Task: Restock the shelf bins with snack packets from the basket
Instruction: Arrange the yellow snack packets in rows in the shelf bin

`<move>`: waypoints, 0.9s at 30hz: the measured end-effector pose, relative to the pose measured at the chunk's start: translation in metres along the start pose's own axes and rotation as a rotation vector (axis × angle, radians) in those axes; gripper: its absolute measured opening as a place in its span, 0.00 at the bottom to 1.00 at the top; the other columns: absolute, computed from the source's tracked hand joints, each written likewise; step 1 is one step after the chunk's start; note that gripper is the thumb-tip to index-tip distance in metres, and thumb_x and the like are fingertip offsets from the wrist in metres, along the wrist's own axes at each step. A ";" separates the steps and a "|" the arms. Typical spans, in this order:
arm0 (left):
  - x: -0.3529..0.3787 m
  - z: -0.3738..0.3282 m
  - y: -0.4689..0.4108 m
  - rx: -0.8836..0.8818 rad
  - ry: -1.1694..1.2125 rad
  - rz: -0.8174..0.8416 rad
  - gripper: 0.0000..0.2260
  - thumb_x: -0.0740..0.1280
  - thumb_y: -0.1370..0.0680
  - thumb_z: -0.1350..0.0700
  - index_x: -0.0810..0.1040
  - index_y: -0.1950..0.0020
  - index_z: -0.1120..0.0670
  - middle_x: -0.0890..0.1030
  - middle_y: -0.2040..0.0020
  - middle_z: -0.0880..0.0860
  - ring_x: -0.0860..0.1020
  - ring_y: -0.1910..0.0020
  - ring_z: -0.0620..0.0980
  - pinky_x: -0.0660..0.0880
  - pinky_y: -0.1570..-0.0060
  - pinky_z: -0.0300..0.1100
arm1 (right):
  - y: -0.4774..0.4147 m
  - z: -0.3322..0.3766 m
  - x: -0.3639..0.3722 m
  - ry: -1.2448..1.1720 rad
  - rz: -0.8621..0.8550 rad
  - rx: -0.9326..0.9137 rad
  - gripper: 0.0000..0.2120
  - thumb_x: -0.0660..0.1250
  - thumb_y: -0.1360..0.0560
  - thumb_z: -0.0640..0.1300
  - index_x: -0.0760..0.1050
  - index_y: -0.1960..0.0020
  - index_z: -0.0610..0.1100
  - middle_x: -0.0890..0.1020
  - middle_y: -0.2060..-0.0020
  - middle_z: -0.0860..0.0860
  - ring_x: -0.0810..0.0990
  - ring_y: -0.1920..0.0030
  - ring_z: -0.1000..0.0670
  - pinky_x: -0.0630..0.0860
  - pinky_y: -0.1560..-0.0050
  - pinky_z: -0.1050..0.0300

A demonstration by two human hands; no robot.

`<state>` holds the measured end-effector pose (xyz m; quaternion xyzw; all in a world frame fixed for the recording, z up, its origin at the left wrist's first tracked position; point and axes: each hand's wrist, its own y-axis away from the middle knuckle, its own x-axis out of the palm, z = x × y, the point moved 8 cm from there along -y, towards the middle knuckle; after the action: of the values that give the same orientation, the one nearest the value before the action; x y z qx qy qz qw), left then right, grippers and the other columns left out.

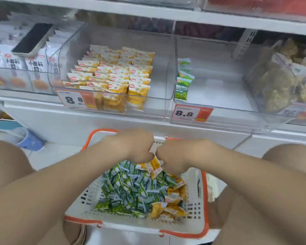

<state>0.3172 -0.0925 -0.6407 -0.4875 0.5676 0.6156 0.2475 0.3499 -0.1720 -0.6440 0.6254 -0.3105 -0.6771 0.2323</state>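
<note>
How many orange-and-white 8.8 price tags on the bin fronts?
2. Left price tag fronts the clear plastic bin of yellow packets; right price tag fronts the next bin of green packets. A blurred far-right tag is unreadable.

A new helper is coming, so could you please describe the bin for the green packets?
On the white shelf above the basket, find the right-hand 8.8 price tag. The clear bin behind it is yours. Unlike the bin of yellow packets on its left, it is nearly bare, with one row of green packets along its left wall.
</note>
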 end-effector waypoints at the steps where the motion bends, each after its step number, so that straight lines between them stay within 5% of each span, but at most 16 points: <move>1: 0.028 -0.010 -0.008 0.012 -0.010 0.101 0.15 0.66 0.21 0.45 0.78 0.62 0.55 0.78 0.63 0.54 0.79 0.60 0.58 0.74 0.64 0.47 | -0.006 0.002 0.022 0.048 0.075 0.011 0.10 0.60 0.19 0.41 0.70 0.59 0.44 0.75 0.61 0.48 0.72 0.65 0.46 0.72 0.63 0.51; 4: 0.115 -0.034 -0.030 0.042 0.018 0.364 0.15 0.64 0.21 0.47 0.79 0.60 0.56 0.79 0.63 0.55 0.76 0.64 0.55 0.78 0.60 0.51 | -0.015 0.007 0.072 0.122 0.242 0.005 0.14 0.60 0.17 0.42 0.68 0.62 0.46 0.70 0.63 0.49 0.67 0.65 0.48 0.69 0.62 0.51; 7: 0.182 -0.051 -0.039 0.071 0.030 0.513 0.17 0.61 0.17 0.53 0.72 0.65 0.56 0.72 0.67 0.55 0.65 0.69 0.52 0.69 0.62 0.52 | -0.017 0.011 0.085 0.114 0.222 -0.029 0.09 0.62 0.18 0.39 0.71 0.58 0.45 0.72 0.61 0.49 0.69 0.66 0.49 0.69 0.66 0.54; 10: 0.231 -0.053 -0.048 0.031 0.046 0.463 0.16 0.61 0.16 0.56 0.68 0.64 0.53 0.67 0.65 0.51 0.67 0.66 0.50 0.70 0.57 0.50 | -0.016 0.014 0.081 0.140 0.145 -0.075 0.05 0.63 0.19 0.36 0.76 0.52 0.42 0.76 0.58 0.48 0.70 0.68 0.50 0.67 0.72 0.57; 12: 0.256 -0.056 -0.051 0.008 0.038 0.450 0.08 0.61 0.15 0.57 0.77 0.51 0.58 0.73 0.58 0.53 0.75 0.57 0.54 0.73 0.57 0.49 | -0.018 0.013 0.077 0.146 0.106 -0.090 0.08 0.62 0.18 0.36 0.77 0.42 0.41 0.79 0.54 0.47 0.71 0.69 0.51 0.65 0.74 0.58; 14: 0.272 -0.059 -0.056 -0.029 0.110 0.424 0.05 0.61 0.15 0.59 0.75 0.45 0.58 0.75 0.55 0.54 0.76 0.54 0.54 0.71 0.57 0.47 | -0.020 0.013 0.073 0.154 0.074 -0.104 0.07 0.64 0.18 0.37 0.77 0.41 0.40 0.77 0.57 0.47 0.70 0.69 0.51 0.64 0.76 0.57; 19: 0.286 -0.059 -0.064 -0.121 0.210 0.308 0.16 0.63 0.16 0.59 0.64 0.63 0.53 0.70 0.65 0.55 0.74 0.61 0.54 0.75 0.56 0.50 | -0.020 0.011 0.064 0.156 0.002 -0.107 0.02 0.63 0.18 0.38 0.72 0.47 0.43 0.71 0.60 0.48 0.70 0.68 0.52 0.66 0.74 0.57; 23: 0.292 -0.050 -0.066 -0.177 0.330 0.329 0.10 0.66 0.19 0.61 0.75 0.61 0.57 0.77 0.62 0.55 0.78 0.59 0.54 0.78 0.58 0.51 | -0.019 0.011 0.059 0.139 -0.013 -0.110 0.02 0.63 0.18 0.38 0.72 0.47 0.43 0.74 0.59 0.48 0.70 0.68 0.52 0.65 0.74 0.57; 27: 0.266 -0.037 -0.065 -0.181 0.406 0.356 0.15 0.61 0.20 0.63 0.66 0.66 0.55 0.67 0.68 0.54 0.66 0.68 0.51 0.62 0.69 0.46 | -0.014 0.010 0.043 0.124 -0.031 -0.095 0.04 0.62 0.18 0.38 0.75 0.46 0.42 0.72 0.61 0.49 0.69 0.69 0.51 0.65 0.73 0.57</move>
<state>0.2779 -0.1786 -0.9003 -0.5135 0.6250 0.5873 -0.0278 0.3367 -0.1916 -0.6838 0.6591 -0.2533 -0.6545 0.2702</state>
